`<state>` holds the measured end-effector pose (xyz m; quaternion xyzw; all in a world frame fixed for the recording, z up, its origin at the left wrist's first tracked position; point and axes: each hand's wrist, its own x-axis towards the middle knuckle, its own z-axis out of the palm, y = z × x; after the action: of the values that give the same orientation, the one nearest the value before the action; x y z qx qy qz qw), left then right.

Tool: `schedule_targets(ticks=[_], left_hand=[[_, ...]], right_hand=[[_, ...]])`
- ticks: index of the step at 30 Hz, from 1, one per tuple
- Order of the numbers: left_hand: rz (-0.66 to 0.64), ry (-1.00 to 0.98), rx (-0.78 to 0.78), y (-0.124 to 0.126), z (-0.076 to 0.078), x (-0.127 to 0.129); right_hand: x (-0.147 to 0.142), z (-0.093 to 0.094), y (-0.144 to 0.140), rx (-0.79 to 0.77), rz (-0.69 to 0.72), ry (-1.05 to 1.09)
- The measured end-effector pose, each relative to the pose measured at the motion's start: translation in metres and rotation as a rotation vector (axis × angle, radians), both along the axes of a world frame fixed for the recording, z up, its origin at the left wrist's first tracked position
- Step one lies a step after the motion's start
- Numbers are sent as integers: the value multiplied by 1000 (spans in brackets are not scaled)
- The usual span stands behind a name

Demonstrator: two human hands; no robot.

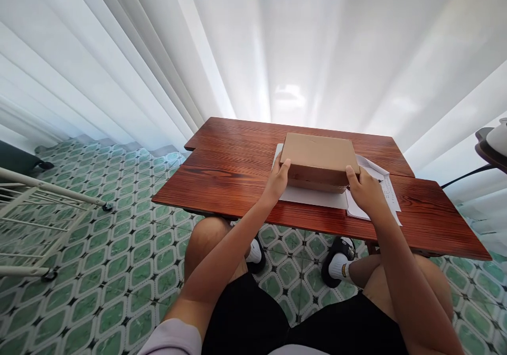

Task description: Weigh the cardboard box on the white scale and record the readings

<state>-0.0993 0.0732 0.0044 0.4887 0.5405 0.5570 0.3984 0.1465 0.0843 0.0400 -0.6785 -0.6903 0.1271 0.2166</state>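
A brown cardboard box (320,154) with its lid on sits over a white sheet or board (312,197) on the wooden table. My left hand (277,178) grips the box's near left corner, thumb on top. At the near right corner my right hand (366,188) holds it the same way, thumb on the lid's edge. The fingertips of both hands are hidden behind the box's sides. To the right, partly under my right hand, lie white papers (390,191) with handwriting on them. Whether the box rests fully on the sheet or is slightly raised, I cannot tell.
The red-brown wooden table (222,170) stands before my knees, with a stepped outline at both ends. White curtains (253,48) hang behind it. A white wheeled rack (43,217) is on the tiled floor (130,270) at left. A dark-edged seat or stand (491,146) shows at far right.
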Motion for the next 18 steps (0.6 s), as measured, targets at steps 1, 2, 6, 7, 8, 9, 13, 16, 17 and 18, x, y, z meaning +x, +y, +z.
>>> schedule_targets(ticks=[1, 2, 6, 7, 8, 9, 13, 16, 17, 18], left_hand=[[6, 3, -2, -1, 1, 0], [8, 7, -7, -2, 3, 0], [3, 11, -24, -7, 10, -3], [7, 8, -17, -8, 12, -4], [16, 4, -7, -8, 13, -6], [26, 0, 8, -8, 14, -8], [84, -14, 57, -6, 17, -20], [139, -21, 79, -7, 21, -33], [158, -22, 92, -7, 23, -38], [175, -21, 105, -7, 25, -43]], right_hand=[[-1, 1, 0, -2, 0, -1], [-1, 1, -1, -2, -1, -1], [-5, 5, -4, 9, -10, 8], [-6, 6, -6, 18, -10, 11], [-8, 7, -7, 29, -8, 16], [-10, 8, -8, 43, -3, 21], [-25, 11, -10, 81, 28, 35], [-41, 12, -9, 86, 74, 60], [-46, 12, -8, 84, 88, 70], [-52, 11, -7, 79, 104, 80]])
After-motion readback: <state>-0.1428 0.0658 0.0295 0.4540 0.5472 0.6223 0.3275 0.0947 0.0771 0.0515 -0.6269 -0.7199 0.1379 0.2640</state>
